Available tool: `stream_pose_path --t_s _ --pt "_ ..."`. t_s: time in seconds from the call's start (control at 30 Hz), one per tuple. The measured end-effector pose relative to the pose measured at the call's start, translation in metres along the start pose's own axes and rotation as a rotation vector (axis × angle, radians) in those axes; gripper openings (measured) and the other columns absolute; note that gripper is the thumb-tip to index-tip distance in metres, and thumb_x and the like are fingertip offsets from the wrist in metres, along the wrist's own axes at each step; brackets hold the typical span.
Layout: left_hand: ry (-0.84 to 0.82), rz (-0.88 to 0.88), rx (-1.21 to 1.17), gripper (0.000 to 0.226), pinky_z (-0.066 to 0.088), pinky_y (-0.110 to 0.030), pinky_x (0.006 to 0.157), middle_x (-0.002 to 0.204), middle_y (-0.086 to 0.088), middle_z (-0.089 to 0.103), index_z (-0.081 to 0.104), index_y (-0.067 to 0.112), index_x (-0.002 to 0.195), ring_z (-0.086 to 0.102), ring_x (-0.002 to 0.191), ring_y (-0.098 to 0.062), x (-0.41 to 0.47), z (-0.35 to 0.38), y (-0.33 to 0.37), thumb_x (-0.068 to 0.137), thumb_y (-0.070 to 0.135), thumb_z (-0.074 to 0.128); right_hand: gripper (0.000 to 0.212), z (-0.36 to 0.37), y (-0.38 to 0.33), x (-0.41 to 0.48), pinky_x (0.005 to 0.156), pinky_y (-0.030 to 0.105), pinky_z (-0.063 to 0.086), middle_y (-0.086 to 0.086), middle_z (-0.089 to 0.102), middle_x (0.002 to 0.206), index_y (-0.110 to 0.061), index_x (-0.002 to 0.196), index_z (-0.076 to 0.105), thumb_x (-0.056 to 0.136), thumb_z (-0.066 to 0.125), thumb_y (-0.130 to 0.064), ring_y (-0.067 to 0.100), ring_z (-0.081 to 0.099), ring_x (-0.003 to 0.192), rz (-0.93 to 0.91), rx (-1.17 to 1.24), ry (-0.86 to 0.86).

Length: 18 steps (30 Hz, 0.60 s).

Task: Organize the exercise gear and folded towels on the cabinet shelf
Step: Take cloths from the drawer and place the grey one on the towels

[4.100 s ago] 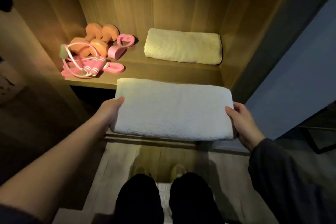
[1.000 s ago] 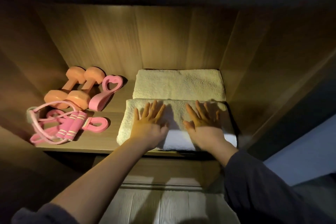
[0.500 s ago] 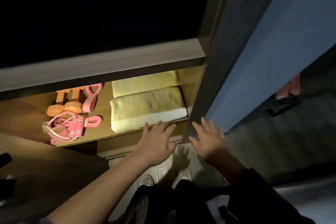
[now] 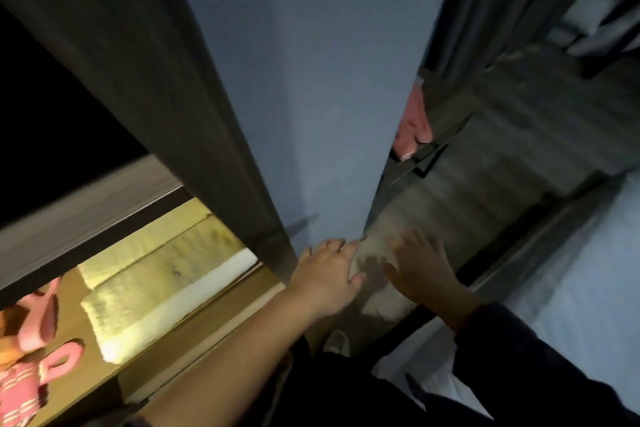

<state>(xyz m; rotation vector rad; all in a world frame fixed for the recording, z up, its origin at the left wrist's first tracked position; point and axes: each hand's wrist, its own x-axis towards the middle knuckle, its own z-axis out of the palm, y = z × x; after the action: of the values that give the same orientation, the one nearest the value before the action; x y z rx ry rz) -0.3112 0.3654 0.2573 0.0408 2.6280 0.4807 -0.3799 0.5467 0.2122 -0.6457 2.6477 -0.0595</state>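
A pale blue panel fills the middle of the tilted view, with a dark grey upright of the cabinet running beside it on the left. Below and to the left, under a grey board edge, the lit wooden cabinet shelf shows through the opening. Two folded towels lie flat on it, side by side and touching along their long edges. The near towel sits close to the shelf's front lip, and the far towel lies behind it toward the back. The right ends of both are hidden by the upright. To the right of the panel is grey, streaked floor. The person's two arms reach forward from the bottom of the view, the left one bare and the right one in a dark sleeve. The left hand is off the shelf, just right of the upright's foot, palm down with fingers spread and holding nothing. Whether its fingertips touch the panel's lower corner cannot be told. The right hand, blurred, hangs near it over the floor, its fingers also spread and empty. At the shelf's left end, well apart from both hands, is the pink exercise gear, cut by the frame edge, with a bit of an orange dumbbell among it. Another hand shows past the panel's right edge. A pale shoe shows between the arms.
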Motion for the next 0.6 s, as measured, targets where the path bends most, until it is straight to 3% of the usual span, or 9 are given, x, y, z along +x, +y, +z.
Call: stream_pose_path --t_s 0.23,0.4,0.6 --pt "-0.078 0.096 0.071 0.056 0.026 -0.043 0.113 0.150 -0.004 0.038 0.033 0.022 0.147 0.033 0.138 -0.023 0.091 -0.027 0.044 0.097 0.045 0.043 0.054 -0.015 0.070 0.020 0.113 0.060 0.016 0.006 0.028 0.154 -0.028 0.145 0.034 0.096 0.041 -0.049 0.029 0.023 0.144 0.148 0.054 -0.031" --pt "-0.136 0.127 0.077 0.057 0.030 -0.042 0.111 0.148 -0.007 0.040 0.034 0.020 0.147 0.037 0.135 -0.026 0.168 -0.045 0.075 0.097 0.044 0.046 0.059 -0.022 0.129 0.049 0.116 0.057 0.013 0.005 0.015 0.162 -0.030 0.150 0.026 0.096 0.042 -0.047 0.027 0.012 0.148 0.243 0.135 -0.040" --pt "-0.125 0.098 0.045 0.058 0.036 -0.042 0.108 0.147 -0.010 0.043 0.033 0.020 0.148 0.040 0.134 -0.030 0.282 -0.080 0.105 0.096 0.040 0.049 0.058 -0.054 0.201 0.122 0.117 0.055 0.015 0.005 0.021 0.160 -0.024 0.148 0.032 0.096 0.043 -0.049 0.027 0.012 0.149 0.297 0.141 -0.039"
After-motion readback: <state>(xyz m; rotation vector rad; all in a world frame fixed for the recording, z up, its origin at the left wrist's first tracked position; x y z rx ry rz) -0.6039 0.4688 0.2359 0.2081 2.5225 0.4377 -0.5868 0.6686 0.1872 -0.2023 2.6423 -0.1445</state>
